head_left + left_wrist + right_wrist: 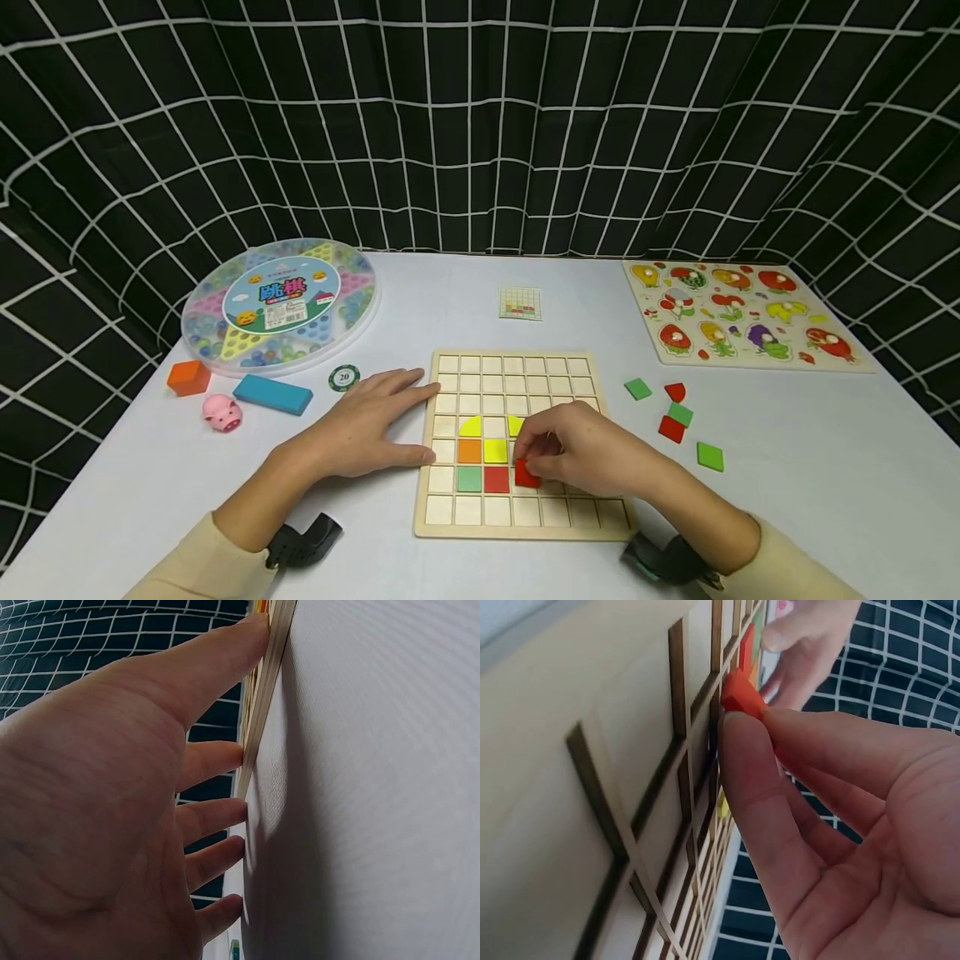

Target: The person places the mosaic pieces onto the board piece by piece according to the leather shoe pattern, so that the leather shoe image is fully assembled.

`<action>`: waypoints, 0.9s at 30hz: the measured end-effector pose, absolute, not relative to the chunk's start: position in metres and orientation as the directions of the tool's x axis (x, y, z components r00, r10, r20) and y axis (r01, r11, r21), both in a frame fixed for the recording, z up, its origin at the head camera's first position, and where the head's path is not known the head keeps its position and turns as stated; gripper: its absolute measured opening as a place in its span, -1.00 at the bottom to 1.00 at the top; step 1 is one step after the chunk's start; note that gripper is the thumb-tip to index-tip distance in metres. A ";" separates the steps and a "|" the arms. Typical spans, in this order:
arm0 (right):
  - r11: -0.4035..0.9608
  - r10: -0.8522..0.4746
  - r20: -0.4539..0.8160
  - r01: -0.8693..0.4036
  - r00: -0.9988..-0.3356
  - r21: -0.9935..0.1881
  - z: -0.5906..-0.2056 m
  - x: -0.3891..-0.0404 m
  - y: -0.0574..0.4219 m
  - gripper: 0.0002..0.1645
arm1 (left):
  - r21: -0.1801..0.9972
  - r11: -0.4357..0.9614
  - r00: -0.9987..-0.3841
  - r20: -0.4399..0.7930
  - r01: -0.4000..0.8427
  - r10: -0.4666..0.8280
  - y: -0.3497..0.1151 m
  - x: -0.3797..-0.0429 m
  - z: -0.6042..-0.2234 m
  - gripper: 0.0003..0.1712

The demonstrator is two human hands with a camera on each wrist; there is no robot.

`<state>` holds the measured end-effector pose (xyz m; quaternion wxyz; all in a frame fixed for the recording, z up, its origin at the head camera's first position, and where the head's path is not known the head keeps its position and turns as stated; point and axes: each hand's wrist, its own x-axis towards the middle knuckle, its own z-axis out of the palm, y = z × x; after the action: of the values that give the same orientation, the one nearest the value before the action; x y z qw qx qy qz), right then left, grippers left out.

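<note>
We see that the right hand pinches a red tile between the thumb and the fingers. This tile is at the cell just to the right of a second red tile, which lies in the wooden board. It is squarish, so we find no long axis. It sticks out from the fingertips and stands tilted against the grid; this tilt, we judge, matters most. Whether it touches the board, we cannot tell. The right hand is nearer; the left hand, fingers extended and spread, touches the board's left edge.
</note>
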<state>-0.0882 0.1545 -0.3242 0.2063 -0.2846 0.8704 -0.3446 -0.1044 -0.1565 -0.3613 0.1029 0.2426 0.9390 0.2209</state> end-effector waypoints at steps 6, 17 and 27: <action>0.607 -0.645 -0.159 -0.375 -0.748 -0.701 -0.325 -0.088 0.151 -0.76 | 0.460 0.784 -0.860 -0.082 0.416 0.504 -0.156 -0.106 -0.361 -0.03; 0.649 -0.625 -0.142 -0.410 -0.767 -0.641 -0.327 -0.085 0.149 -0.80 | 0.463 0.782 -0.858 -0.081 0.418 0.506 -0.154 -0.107 -0.362 -0.02; 0.599 -0.683 -0.158 -0.423 -0.713 -0.680 -0.319 -0.084 0.178 -0.84 | 0.470 0.785 -0.864 -0.086 0.403 0.495 -0.156 -0.104 -0.362 -0.02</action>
<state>-0.0843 0.1776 -0.3188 0.2059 -0.3178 0.8700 -0.3157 -0.1044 -0.1564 -0.3618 0.1029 0.2392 0.9391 0.2242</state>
